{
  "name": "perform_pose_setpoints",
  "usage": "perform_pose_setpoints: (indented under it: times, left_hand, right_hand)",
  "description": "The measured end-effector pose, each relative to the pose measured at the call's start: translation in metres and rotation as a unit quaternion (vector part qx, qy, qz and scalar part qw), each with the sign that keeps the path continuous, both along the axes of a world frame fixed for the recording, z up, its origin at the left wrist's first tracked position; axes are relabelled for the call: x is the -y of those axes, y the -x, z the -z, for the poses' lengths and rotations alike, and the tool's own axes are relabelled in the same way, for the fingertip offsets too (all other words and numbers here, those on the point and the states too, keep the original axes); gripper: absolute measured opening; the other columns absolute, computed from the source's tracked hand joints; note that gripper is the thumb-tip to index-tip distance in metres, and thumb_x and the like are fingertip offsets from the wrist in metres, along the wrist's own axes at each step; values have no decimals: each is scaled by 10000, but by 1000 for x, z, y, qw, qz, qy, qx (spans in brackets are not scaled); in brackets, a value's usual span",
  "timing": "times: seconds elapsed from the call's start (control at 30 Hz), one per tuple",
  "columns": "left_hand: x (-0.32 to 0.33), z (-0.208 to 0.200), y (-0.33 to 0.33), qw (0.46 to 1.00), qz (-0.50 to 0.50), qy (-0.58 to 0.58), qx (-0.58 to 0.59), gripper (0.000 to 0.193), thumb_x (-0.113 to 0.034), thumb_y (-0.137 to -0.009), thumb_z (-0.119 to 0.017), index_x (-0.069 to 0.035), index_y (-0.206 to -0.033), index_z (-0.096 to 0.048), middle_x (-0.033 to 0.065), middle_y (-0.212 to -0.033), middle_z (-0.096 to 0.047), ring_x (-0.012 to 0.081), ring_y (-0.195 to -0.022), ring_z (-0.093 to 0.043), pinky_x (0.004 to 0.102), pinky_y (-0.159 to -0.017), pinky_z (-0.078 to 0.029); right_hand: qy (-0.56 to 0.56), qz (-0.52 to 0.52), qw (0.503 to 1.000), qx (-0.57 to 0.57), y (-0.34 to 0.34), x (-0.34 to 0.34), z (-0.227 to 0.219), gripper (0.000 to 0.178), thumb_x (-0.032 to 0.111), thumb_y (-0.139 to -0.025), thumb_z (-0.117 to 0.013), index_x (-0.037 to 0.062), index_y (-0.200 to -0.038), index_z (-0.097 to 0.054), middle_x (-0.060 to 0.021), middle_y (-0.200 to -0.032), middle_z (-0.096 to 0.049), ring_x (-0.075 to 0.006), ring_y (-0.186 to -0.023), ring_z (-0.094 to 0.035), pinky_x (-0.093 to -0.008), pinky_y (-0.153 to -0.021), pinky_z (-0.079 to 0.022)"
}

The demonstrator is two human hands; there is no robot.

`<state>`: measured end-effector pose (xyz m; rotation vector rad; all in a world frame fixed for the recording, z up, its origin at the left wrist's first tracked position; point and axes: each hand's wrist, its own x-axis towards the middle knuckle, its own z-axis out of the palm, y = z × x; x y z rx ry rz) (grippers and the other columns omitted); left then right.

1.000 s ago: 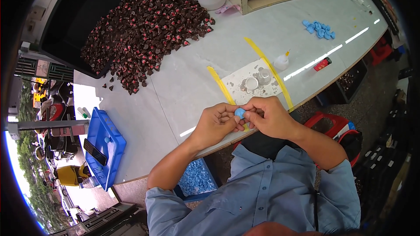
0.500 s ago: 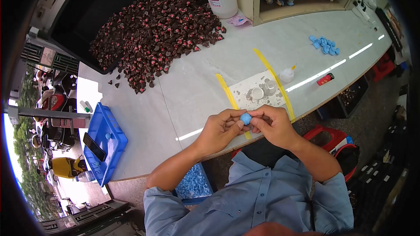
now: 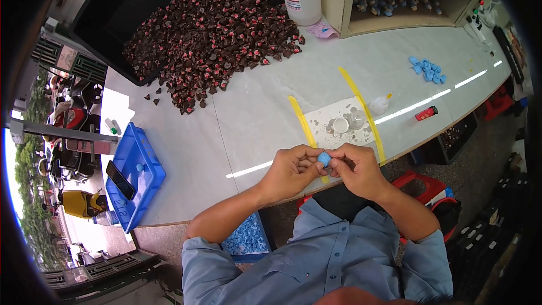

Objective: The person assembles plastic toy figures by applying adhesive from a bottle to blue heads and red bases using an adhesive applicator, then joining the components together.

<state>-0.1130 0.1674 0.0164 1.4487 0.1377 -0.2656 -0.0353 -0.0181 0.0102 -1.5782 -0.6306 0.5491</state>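
Observation:
My left hand (image 3: 294, 169) and my right hand (image 3: 360, 173) meet above the table's front edge. Between their fingertips is a small, rounded light-blue piece (image 3: 324, 158), pinched from both sides; its exact kind does not show. Just beyond the hands lies a spotted white board (image 3: 337, 108), crossed at its sides by two yellow tape strips (image 3: 302, 120). A small white cup (image 3: 340, 126) and a clear cup (image 3: 357, 118) stand on it. Right of the board is a small squeeze bottle (image 3: 379, 104) with a yellow tip.
Dark brown pieces with pink-red marks (image 3: 220, 39) spill from a black tray (image 3: 93, 25). Blue pieces (image 3: 427, 70) and a red cylinder (image 3: 426, 113) lie rightward. A white jug (image 3: 300, 0) stands by a wooden box (image 3: 395, 26). A blue tray (image 3: 153, 152) holds a phone (image 3: 119, 181).
The whole view has shifted slightly, so the table contents appear a little further right. Both hands still pinch the blue piece, with small changes in their fingers.

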Motion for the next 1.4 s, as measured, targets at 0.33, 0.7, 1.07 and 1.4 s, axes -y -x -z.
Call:
perform_pose_setpoints:
  times: [0.33, 0.7, 1.07, 1.4]
  left_hand:
    - [2, 1, -1, 1000, -2, -6, 19, 269, 25, -944, -538, 103, -1200, -510, 164, -1079, -655, 178, -958, -667, 290, -857, -557]
    - [3, 5, -4, 999, -19, 39, 22, 295, 20, -955, -522, 92, -1238, -481, 183, -1183, -601, 210, -1061, -632, 321, -941, -533]
    - [-6, -3, -5, 997, -22, 75, -20, 295, -20, -950, -562, 41, -1234, -509, 121, -1149, -611, 166, -1017, -645, 258, -844, -551]
    - [-6, -3, -6, 995, -31, 81, -42, 287, -15, -933, -588, 81, -1199, -535, 136, -1109, -629, 166, -1001, -650, 263, -848, -561]
  right_hand:
    - [-8, 4, 1000, 29, 2, -2, 3, 75, -50, -892, -584, -51, -955, -623, -103, -794, -675, -117, -671, -660, -245, -586, -532]
    - [-37, 23, 999, 3, 3, -6, 4, 105, -34, -922, -559, -50, -1019, -598, -96, -875, -682, -112, -768, -664, -246, -665, -560]
    - [-68, 7, 994, -82, -1, -3, -1, 126, 1, -925, -580, -33, -1046, -583, -79, -866, -673, -105, -769, -663, -232, -655, -544]
    - [-44, -35, 988, -141, -7, -2, -6, 90, 0, -922, -578, -42, -1001, -567, -72, -839, -657, -82, -715, -643, -228, -602, -531]
